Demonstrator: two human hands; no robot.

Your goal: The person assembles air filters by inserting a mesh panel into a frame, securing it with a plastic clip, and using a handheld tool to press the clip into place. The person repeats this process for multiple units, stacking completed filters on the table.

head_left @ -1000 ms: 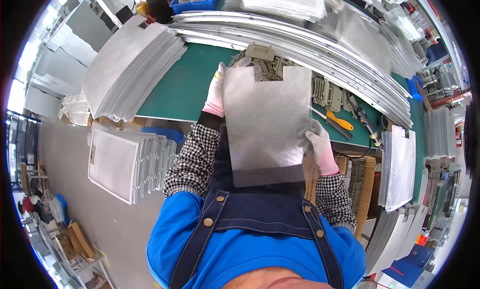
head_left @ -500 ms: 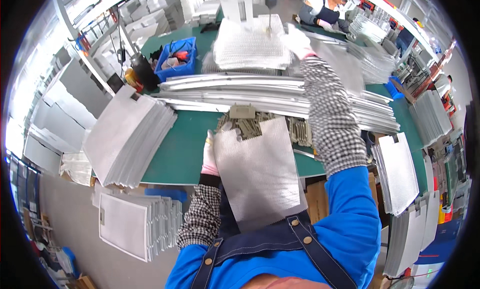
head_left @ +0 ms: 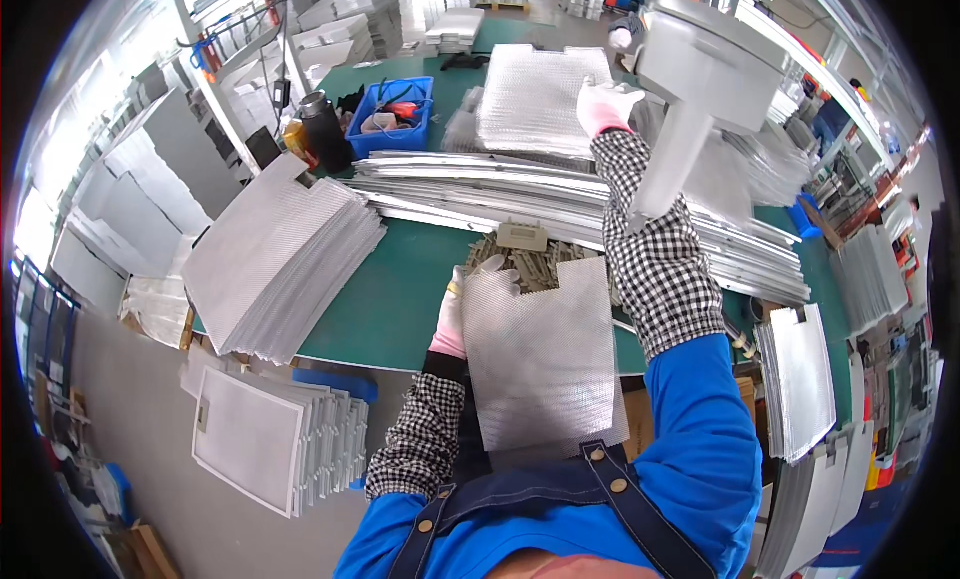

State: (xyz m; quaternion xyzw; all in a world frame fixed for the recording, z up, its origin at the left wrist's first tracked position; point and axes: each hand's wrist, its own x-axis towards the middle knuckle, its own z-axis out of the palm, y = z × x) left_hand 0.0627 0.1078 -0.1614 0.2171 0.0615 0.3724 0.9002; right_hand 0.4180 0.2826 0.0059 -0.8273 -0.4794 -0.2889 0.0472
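Note:
My left hand [head_left: 462, 304], in a white and pink glove, grips the upper left edge of a silvery mesh sheet [head_left: 540, 364] with a notched top edge. The sheet lies in front of me, its lower end reaching my overalls. My right hand [head_left: 608, 106], gloved alike, is stretched far forward with fingers apart and nothing in it. Beside it stands a pile of mesh sheets [head_left: 535, 99]. Just beyond the held sheet lie many small beige plastic parts [head_left: 530, 267] and a beige block [head_left: 522, 236].
Long metal strips [head_left: 480, 184] cross the green table [head_left: 350, 299]. A blue bin [head_left: 392, 114] and dark bottle [head_left: 322, 131] stand behind. More mesh piles are left [head_left: 270, 259] and right [head_left: 800, 379]. A grey T-shaped device [head_left: 700, 79] hangs before my right forearm.
My right hand has drawn slightly nearer beside the pile. The view has shifted, and the grey device now covers part of the right side. My left hand still holds the sheet.

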